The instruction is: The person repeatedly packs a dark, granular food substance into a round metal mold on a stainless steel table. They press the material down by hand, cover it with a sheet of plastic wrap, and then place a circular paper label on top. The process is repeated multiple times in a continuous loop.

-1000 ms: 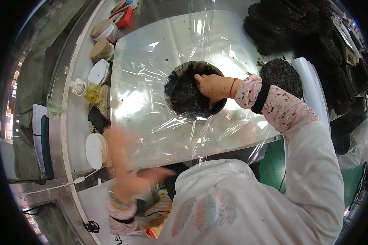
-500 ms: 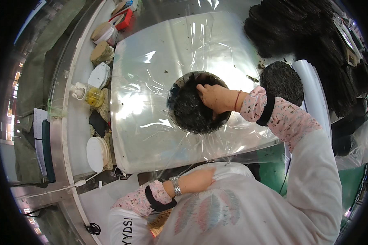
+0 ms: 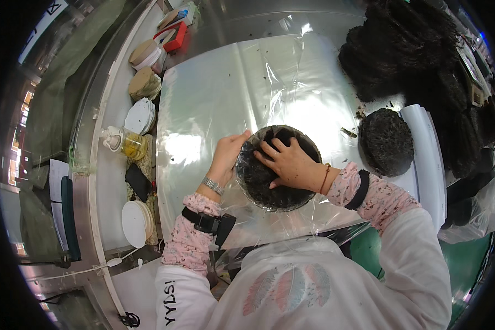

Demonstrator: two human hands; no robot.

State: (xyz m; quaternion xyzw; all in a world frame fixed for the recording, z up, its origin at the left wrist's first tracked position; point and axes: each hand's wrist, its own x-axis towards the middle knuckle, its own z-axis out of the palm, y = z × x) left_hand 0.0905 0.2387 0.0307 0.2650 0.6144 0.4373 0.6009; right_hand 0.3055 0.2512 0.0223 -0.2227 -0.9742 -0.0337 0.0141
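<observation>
Head view: right hand (image 3: 291, 165), fingers spread, rests on dark matted material (image 3: 257, 179) in round container (image 3: 275, 208) mid-frame, left hand (image 3: 227, 157) at its rim, grip unclear; uneven pressing could tilt container or crease clear film (image 3: 214, 115).

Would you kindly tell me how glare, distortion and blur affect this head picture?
Head view: glare whitens patches of the clear plastic left of and beyond the round container; head view: the bench's left edge bows, corners go black; head view: left hand and right hand look fairly sharp.
</observation>
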